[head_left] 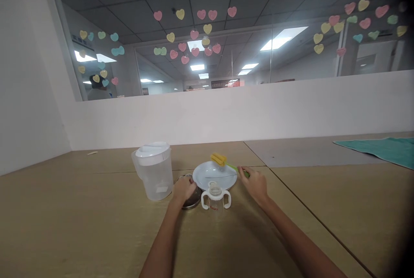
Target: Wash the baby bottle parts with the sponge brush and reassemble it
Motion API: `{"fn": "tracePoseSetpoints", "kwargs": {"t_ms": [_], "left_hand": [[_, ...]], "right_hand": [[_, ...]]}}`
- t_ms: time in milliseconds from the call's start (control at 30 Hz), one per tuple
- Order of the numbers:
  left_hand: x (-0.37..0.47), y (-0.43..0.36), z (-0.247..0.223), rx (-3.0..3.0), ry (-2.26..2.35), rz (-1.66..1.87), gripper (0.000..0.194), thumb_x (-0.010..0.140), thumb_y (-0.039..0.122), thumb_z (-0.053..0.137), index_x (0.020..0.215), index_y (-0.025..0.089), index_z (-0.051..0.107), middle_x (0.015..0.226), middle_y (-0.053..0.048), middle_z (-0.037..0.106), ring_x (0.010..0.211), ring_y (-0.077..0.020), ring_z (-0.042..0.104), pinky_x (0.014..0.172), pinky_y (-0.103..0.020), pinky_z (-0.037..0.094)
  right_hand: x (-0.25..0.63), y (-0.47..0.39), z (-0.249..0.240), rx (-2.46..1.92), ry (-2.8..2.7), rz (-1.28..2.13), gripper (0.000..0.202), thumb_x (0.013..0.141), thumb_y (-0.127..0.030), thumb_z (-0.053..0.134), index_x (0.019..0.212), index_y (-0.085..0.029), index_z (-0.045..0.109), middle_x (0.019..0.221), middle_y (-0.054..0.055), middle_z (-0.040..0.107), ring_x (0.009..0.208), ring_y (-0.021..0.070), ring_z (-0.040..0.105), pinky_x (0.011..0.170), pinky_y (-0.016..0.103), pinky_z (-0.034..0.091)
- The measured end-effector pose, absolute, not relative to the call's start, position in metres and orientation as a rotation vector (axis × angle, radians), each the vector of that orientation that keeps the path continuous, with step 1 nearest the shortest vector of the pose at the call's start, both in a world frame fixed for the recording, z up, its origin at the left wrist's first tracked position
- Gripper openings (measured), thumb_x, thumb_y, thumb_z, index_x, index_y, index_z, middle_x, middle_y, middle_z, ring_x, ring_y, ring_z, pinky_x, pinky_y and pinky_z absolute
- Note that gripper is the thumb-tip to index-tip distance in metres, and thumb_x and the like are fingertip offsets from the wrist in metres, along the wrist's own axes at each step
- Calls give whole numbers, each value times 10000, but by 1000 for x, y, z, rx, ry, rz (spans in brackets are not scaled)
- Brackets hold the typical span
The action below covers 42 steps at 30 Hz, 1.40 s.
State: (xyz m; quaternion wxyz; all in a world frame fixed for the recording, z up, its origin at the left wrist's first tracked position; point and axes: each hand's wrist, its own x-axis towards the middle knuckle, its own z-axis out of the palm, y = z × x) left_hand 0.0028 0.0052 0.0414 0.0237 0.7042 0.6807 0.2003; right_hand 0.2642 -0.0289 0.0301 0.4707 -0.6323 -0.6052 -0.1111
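My right hand (255, 184) is closed round the green handle of a bottle brush (219, 160), whose yellow sponge head is over the far rim of a white plate (198, 178). At the left, my left hand (184, 189) is curled closed above a dark round dish with a metal rim (195, 200); whatever its fingers hold, if anything, is hidden. Between my hands, in front of the plate, a clear baby bottle (215, 202) with two white side handles stands upright with its top uncovered.
A translucent plastic pitcher (157, 179) with a white lid stands left of my left hand. A teal cloth (384, 148) lies at the far right of the wooden table (97, 226). A small flat scrap (92, 153) lies at the back left, before a white wall (226, 114) with windows.
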Motion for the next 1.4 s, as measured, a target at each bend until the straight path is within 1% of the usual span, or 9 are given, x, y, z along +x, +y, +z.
{"fn": "tracePoseSetpoints", "kwargs": {"t_ms": [133, 267, 400, 567, 800, 1000, 1200, 1300, 1400], "left_hand": [[9, 2, 44, 2183, 2260, 929, 301, 842, 280, 375, 858, 169, 654, 862, -125, 685, 807, -223, 626, 657, -267, 379], [16, 0, 38, 2415, 1896, 1140, 229, 828, 232, 428, 891, 198, 646, 858, -61, 681, 807, -181, 607, 707, -255, 386], [26, -2, 32, 2704, 1387, 1021, 290, 878, 277, 385, 901, 208, 666, 934, -48, 671, 924, -190, 562, 847, -302, 378], [34, -1, 30, 2854, 1208, 808, 368, 916, 303, 297, 1019, 220, 641, 963, -62, 663, 934, -197, 555, 854, -327, 382], [36, -4, 35, 2948, 1233, 703, 315, 877, 290, 371, 813, 178, 658, 843, -85, 652, 854, -212, 548, 815, -338, 384], [34, -1, 26, 2629, 1281, 1085, 255, 834, 331, 468, 1012, 216, 610, 810, -34, 596, 816, -184, 530, 767, -304, 400], [35, 11, 16, 2159, 1200, 1516, 320, 808, 337, 509, 1104, 218, 533, 883, -19, 614, 880, -165, 570, 843, -307, 415], [39, 12, 18, 1937, 1049, 1658, 293, 817, 355, 501, 1068, 205, 486, 897, -29, 613, 903, -156, 587, 841, -297, 439], [40, 9, 22, 1823, 1016, 1743, 256, 824, 367, 489, 1011, 201, 433, 889, -36, 600, 879, -147, 594, 805, -277, 462]], "right_hand": [[265, -30, 32, -1571, -1461, -256, 483, 880, -459, 355, 756, -184, 732, 685, 85, 707, 551, 154, 579, 501, 242, 254], [266, -28, 32, -1574, -1443, -281, 563, 869, -517, 350, 637, -157, 715, 598, 95, 679, 477, 129, 513, 486, 252, 217], [268, -25, 30, -1571, -1431, -313, 573, 874, -512, 337, 631, -153, 711, 605, 101, 680, 462, 117, 488, 488, 255, 207], [270, -23, 28, -1590, -1434, -330, 556, 885, -478, 322, 659, -156, 715, 632, 105, 687, 480, 122, 497, 497, 257, 198], [270, -24, 27, -1610, -1461, -275, 552, 884, -474, 311, 658, -158, 704, 620, 97, 678, 479, 125, 489, 490, 249, 194], [273, -23, 28, -1545, -1390, -208, 555, 857, -494, 335, 563, -149, 657, 549, 74, 629, 479, 125, 456, 491, 242, 207], [274, -21, 30, -1314, -1311, -3, 586, 816, -561, 367, 418, -151, 498, 410, -12, 406, 445, 103, 362, 472, 225, 242], [273, -20, 28, -1291, -1319, -52, 585, 823, -545, 370, 435, -137, 527, 424, -5, 428, 449, 99, 374, 479, 222, 247], [274, -18, 23, -1385, -1312, -247, 577, 844, -510, 355, 503, -122, 613, 463, 35, 533, 450, 102, 403, 487, 228, 237]]}}
